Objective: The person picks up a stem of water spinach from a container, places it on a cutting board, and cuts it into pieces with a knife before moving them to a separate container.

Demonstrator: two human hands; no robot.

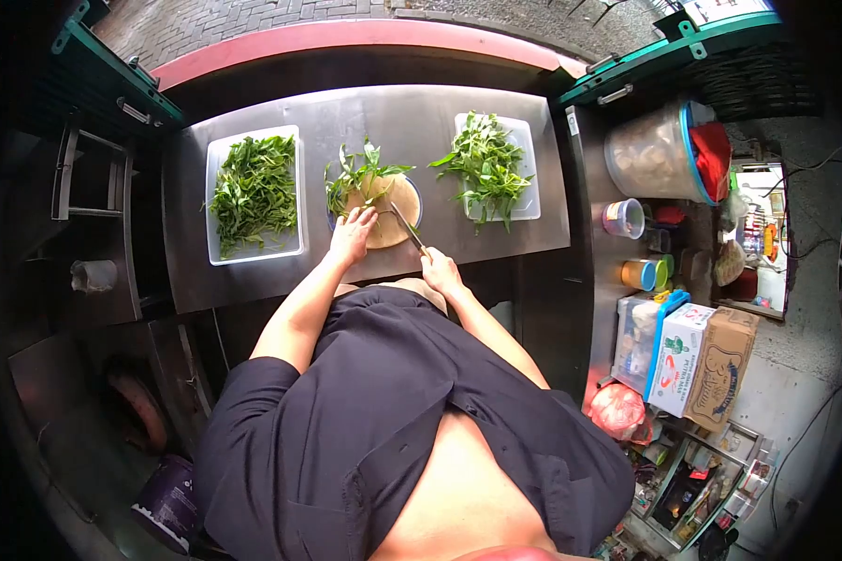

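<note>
My right hand (441, 272) is closed around the handle of a knife (407, 226). Its blade points up and left over a round wooden cutting board (404, 194). On the board's left side lies a bunch of long-leaved greens (362, 176), some leaves reaching past the far edge. My left hand (351, 235) is at the near left of the board, fingers closed over the stem end of the greens. A white tray (301, 224) to the left holds a heap of cut green leaves (253, 192). Another white tray (530, 201) on the right bears longer leafy greens (489, 168).
All this stands on a steel table (402, 107). A pink ledge (365, 35) runs behind it. On the right-hand counter are a large clear tub (647, 154), small jars (623, 219), a plastic box (638, 341) and a cardboard box (722, 366). A dark bucket (166, 500) is at lower left.
</note>
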